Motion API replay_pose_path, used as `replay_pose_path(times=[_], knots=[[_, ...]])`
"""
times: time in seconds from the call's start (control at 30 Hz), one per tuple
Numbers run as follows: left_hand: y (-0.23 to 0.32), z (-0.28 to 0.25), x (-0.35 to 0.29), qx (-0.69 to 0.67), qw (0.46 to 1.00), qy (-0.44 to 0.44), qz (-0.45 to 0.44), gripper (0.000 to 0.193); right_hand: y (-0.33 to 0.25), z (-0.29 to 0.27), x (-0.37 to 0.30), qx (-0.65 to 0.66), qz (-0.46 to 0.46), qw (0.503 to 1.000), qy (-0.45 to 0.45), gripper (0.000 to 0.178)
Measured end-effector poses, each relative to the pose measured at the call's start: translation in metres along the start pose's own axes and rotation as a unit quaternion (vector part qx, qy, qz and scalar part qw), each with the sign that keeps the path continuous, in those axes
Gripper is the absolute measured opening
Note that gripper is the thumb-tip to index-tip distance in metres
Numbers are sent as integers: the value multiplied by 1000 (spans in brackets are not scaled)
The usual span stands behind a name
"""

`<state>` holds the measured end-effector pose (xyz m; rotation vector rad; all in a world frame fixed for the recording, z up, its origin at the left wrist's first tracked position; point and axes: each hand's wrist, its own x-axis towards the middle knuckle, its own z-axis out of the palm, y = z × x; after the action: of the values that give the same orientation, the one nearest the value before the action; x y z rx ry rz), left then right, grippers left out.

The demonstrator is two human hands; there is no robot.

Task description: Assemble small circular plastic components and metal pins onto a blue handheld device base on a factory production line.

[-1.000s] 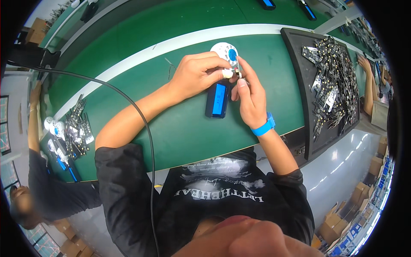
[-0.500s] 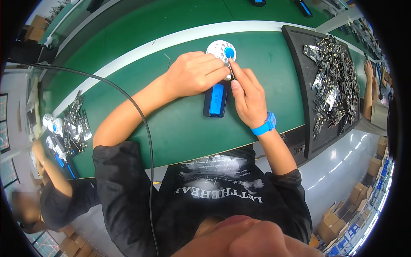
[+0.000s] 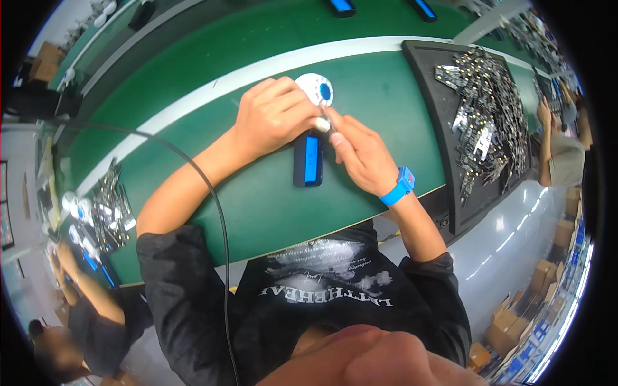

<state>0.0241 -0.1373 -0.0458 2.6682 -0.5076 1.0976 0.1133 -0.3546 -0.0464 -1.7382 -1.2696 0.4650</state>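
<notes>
A white round part (image 3: 309,82) with a shiny blue disc (image 3: 325,92) at its centre lies tilted at my fingertips. My left hand (image 3: 273,117) is closed over its near edge, fingers curled, hiding part of the rim. My right hand (image 3: 365,156), a blue watch on its wrist, meets the left with thumb and forefinger pinched together on a small, thin piece, too blurred to name. Something small and whitish shows between the hands. Just below them, a black box-shaped device (image 3: 310,161) with a blue face lies on the green work surface (image 3: 257,215).
At the right stands a black tray (image 3: 444,138) heaped with small circuit boards (image 3: 492,116). More boards (image 3: 111,209) and white round parts lie at the left, near a co-worker's hands (image 3: 64,260). A black cable (image 3: 215,199) hangs across my left arm. Blue-faced devices (image 3: 341,8) lie at the far side.
The whole view has shifted a little, moving the tray and black device leftward in it. The white round part looks more tilted. My hands stay together at it.
</notes>
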Motion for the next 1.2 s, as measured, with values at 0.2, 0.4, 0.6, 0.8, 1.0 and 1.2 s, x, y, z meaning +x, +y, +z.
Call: replay_pose_path(times=[0.2, 0.4, 0.6, 0.8, 1.0, 1.2], knots=[[-59, 26, 27, -191, 978, -70, -34, 30, 9, -53, 15, -195, -44, 979, -44, 58], [-214, -16, -11, 24, 920, -73, -384, 37, 110, -187, 23, -575, -35, 812, 96, 75], [-360, -37, -40, -238, 669, 282, -645, 50, 115, -207, 19, -566, 44, 822, 34, 69], [-275, 90, 50, -74, 837, -68, -537, 60, 60, -158, 8, -351, -75, 911, 205, 60], [-216, 116, 72, -73, 839, 9, -539, 45, 41, -68, -35, -188, -9, 960, 206, 53], [-112, 86, 23, -289, 854, -3, -432, 23, 41, -71, -61, -152, 99, 973, 139, 47]])
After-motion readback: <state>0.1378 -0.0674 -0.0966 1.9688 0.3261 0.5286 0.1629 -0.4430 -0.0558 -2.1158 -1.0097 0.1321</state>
